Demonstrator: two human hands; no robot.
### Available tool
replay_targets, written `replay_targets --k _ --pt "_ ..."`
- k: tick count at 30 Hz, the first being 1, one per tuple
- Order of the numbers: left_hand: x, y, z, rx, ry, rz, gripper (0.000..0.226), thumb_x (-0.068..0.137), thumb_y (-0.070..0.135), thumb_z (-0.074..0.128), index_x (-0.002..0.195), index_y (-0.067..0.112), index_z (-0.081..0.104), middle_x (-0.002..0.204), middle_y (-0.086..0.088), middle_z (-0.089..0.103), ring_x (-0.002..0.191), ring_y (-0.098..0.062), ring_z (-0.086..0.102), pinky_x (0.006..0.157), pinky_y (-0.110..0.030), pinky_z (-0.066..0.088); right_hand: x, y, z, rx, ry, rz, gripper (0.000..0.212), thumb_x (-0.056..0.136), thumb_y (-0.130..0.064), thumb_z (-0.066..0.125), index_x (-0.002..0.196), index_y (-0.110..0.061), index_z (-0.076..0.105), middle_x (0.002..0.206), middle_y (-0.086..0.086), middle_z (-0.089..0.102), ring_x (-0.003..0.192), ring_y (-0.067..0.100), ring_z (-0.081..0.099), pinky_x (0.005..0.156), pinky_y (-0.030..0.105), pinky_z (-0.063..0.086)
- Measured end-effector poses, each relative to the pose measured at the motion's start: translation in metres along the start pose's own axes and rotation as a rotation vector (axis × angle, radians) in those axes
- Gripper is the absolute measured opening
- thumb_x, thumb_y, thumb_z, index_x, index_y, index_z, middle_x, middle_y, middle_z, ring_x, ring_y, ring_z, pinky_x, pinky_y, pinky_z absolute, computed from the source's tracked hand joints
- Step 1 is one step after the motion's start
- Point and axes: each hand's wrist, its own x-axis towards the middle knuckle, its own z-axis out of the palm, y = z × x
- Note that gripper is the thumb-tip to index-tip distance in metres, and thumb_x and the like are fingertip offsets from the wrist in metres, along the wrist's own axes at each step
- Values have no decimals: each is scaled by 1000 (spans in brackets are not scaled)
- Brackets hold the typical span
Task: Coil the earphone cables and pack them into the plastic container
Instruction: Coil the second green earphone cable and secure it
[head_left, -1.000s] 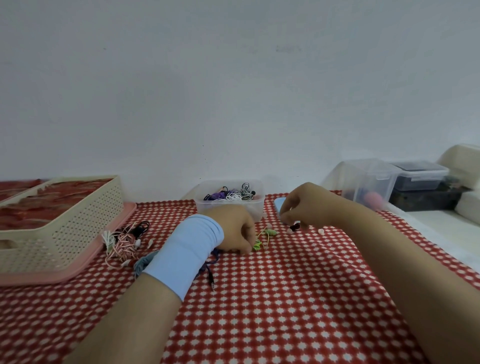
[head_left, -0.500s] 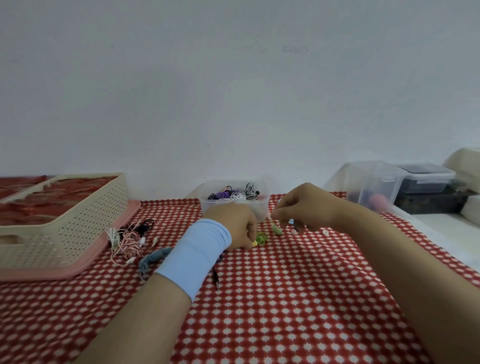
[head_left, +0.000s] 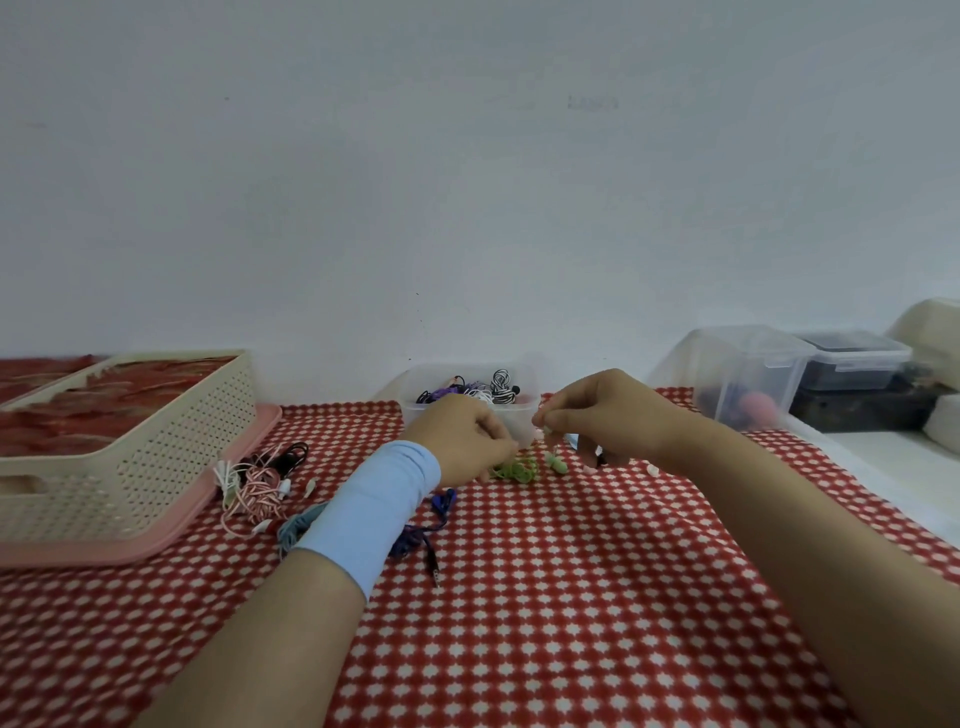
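A small clear plastic container (head_left: 415, 413) at the back centre of the table holds several coiled earphones in purple, white and black. Just in front of it lies a green earphone cable (head_left: 517, 470), partly bunched. My left hand (head_left: 462, 436), with a light blue wristband, pinches the bunched end of this green cable. My right hand (head_left: 605, 415) pinches the other end a little above the cloth, a green earbud dangling below it. A purple cable (head_left: 421, 530) with a jack plug lies beside my left wrist. A tangle of pink, white and black earphones (head_left: 260, 483) sits to the left.
A cream perforated basket (head_left: 130, 457) on a pink tray (head_left: 208, 519) takes the left side. Clear and dark lidded boxes (head_left: 753, 374) stand at the back right, past the red checked cloth's edge. A bluish cable (head_left: 298, 525) peeks out under my left forearm.
My left hand moved up and right along the green cable, gathering it. My right hand lifted its end slightly. The view shifted a little.
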Motion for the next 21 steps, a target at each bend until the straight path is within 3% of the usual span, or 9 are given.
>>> replay_targets --k 4,9,13,21 --pt "-1 1 2 -435 -61 -27 16 92 17 66 106 23 71 83 -1 72 62 -14 64 50 -24 49 -1 -1 -1 134 12 -6 13 96 -12 67 102 -14 79 70 -6 73 54 15 56 45 25 40" --pt "-5 3 -2 -801 -161 -101 15 98 13 56 104 12 70 86 -4 74 69 -12 65 58 -22 55 -1 1 -6 301 45 43 12 93 -15 72 101 -12 80 87 4 77 54 13 54 43 20 38" --pt "-2 -3 -3 -821 -110 -97 16 94 3 60 106 10 68 92 -11 74 68 -11 68 58 -21 56 0 3 -5 405 11 64 17 92 -14 72 107 -9 78 101 11 78 54 12 49 43 20 31" --pt "-1 -6 7 -703 13 -45 15 89 7 68 104 10 71 68 4 70 56 -5 62 49 -17 47 2 5 -2 490 -42 104 24 87 -15 75 109 -6 78 108 13 77 52 12 49 40 19 32"
